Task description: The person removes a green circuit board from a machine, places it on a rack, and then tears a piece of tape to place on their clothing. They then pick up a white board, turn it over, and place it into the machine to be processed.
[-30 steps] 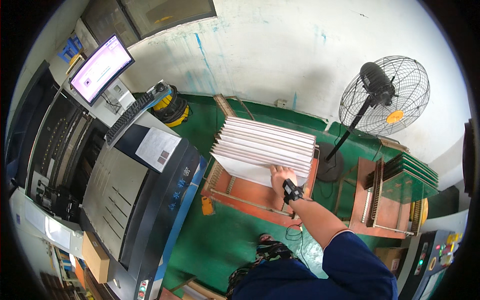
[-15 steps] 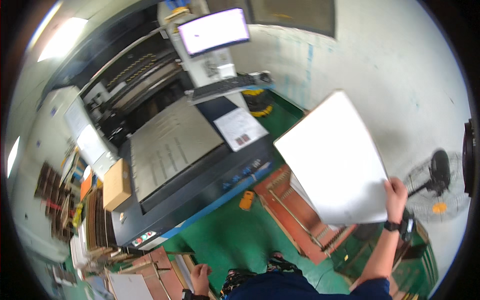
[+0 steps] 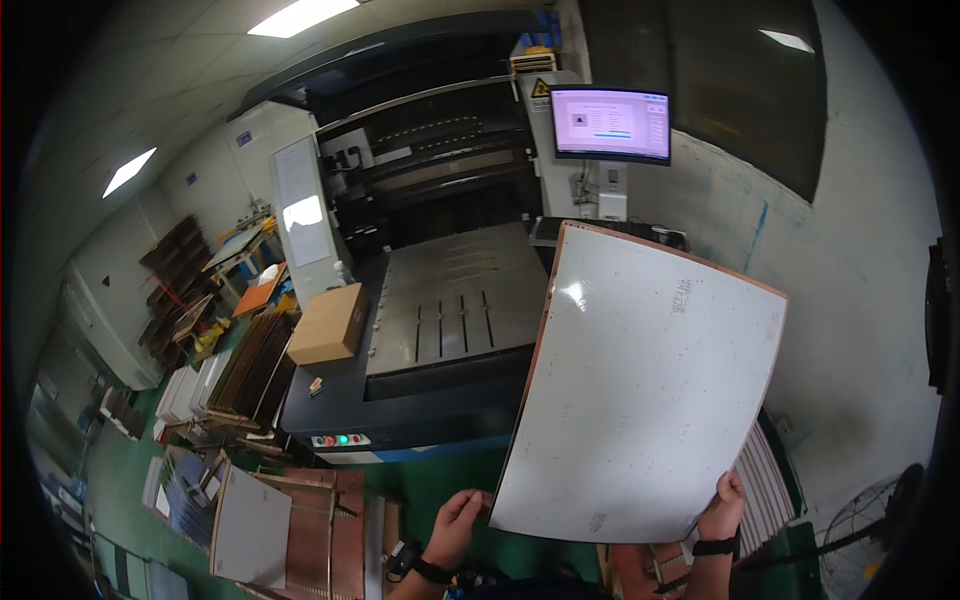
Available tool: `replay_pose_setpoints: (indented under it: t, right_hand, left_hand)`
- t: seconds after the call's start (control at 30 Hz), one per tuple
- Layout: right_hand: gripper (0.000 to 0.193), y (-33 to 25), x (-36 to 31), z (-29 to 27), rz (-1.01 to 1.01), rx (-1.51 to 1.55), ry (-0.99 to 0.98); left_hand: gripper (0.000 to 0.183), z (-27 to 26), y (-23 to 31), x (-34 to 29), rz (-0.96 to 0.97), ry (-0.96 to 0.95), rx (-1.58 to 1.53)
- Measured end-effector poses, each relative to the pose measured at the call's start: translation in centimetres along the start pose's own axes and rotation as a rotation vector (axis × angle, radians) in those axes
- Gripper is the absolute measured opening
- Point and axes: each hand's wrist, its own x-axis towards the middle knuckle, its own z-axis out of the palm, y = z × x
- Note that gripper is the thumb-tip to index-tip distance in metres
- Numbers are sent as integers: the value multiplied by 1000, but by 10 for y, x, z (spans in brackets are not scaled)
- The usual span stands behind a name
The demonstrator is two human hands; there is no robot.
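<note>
A large white panel (image 3: 640, 380) with a thin copper-brown edge stands tilted in front of me, small marks scattered over its face. My right hand (image 3: 724, 506) grips its lower right edge, fingers closed. At the lower left corner, my left hand (image 3: 462, 518) is closed with its fingertips on the panel's edge; the tips are partly hidden. Beyond the panel lies the flat grey bed (image 3: 450, 300) of a large dark machine, with slots in its surface. The panel covers part of the machine's right side and the keyboard shelf.
A cardboard box (image 3: 328, 322) sits on the machine's left corner. A lit monitor (image 3: 610, 124) is mounted at the back right. A brown slotted rack (image 3: 345, 520) with a white panel stands lower left. Stacked boards (image 3: 250, 365) lean at left; a fan (image 3: 870, 530) stands at right.
The panel has come from the right to in front of me, its face turned toward me. My left hand has risen to its lower left corner. The view has swung left.
</note>
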Motion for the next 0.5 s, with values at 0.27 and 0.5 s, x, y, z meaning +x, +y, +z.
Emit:
replay_pose_setpoints:
  t: [0.27, 0.5]
  right_hand:
    - [14, 15, 33, 78, -408, -386, -81]
    - [25, 65, 45, 186, -1149, -1226, -1005]
  left_hand:
    - [35, -25, 56, 43, 27, 50, -267]
    - [90, -80, 104, 119, -48, -219, -617]
